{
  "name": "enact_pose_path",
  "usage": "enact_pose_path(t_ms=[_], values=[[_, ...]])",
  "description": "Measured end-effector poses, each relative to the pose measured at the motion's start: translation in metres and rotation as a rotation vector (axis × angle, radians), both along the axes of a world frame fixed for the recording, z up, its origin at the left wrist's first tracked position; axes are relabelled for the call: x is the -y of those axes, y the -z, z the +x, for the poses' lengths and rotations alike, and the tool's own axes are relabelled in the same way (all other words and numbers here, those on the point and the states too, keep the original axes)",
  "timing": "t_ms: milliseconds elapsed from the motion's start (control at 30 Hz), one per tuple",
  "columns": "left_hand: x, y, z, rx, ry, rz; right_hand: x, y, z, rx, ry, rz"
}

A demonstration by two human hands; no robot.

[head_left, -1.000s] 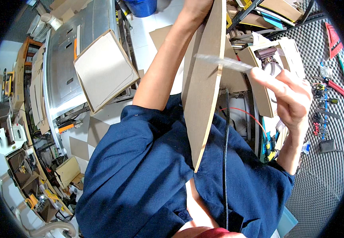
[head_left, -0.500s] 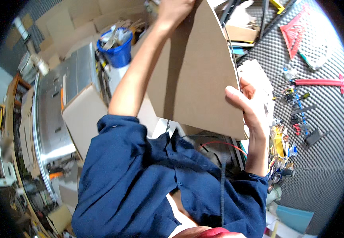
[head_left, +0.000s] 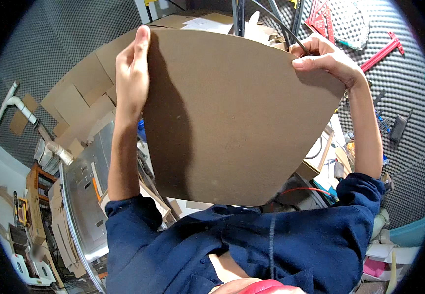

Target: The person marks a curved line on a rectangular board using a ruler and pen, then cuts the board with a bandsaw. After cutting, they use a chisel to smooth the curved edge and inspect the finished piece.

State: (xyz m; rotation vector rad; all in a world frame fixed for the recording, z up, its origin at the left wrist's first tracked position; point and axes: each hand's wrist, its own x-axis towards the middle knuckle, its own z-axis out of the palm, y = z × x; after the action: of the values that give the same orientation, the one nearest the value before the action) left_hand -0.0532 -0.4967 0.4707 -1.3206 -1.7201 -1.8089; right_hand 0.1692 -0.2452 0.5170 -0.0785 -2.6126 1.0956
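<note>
A broad sheet of brown cardboard [head_left: 237,112] fills the middle of the view, held up in front of my chest. My left hand [head_left: 135,73] grips its left edge near the upper corner, thumb on top and the other fingers partly hidden. At the upper right, my right hand [head_left: 327,59] pinches the far edge, its thumb on the brown face and its fingers curled behind. The sheet's underside is hidden. A dark shadow runs down its left part.
Left of the sheet lies a metal-topped machine or bench [head_left: 82,196]. Cardboard panels [head_left: 87,78] line the back left. Grey foam [head_left: 403,63] covers the right wall, with a red T-shaped tool [head_left: 381,51] and a red triangular square [head_left: 321,19] hanging there. A red cable [head_left: 305,189] shows below the sheet's right side.
The cardboard has turned so its face spreads wide before me. My left hand has come down and left to its left edge; my right hand has moved up to its upper right edge.
</note>
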Motion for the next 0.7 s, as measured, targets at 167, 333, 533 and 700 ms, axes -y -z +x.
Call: enact_pose_path(t_ms=[167, 333, 533, 700], values=[[0.019, 0.013, 0.015, 0.217, -0.031, 0.053, 0.020, -0.013, -0.005, 0.202, 0.048, -0.120], [0.039, 0.025, 0.009, 0.310, -0.011, 0.075, 0.034, -0.013, -0.008, 0.211, 0.040, -0.081], [0.049, 0.038, 0.021, 0.391, -0.043, 0.143, 0.042, -0.012, -0.003, 0.202, -0.001, -0.056], [0.057, 0.040, 0.026, 0.408, -0.077, 0.170, 0.044, -0.011, -0.008, 0.215, -0.125, -0.011]])
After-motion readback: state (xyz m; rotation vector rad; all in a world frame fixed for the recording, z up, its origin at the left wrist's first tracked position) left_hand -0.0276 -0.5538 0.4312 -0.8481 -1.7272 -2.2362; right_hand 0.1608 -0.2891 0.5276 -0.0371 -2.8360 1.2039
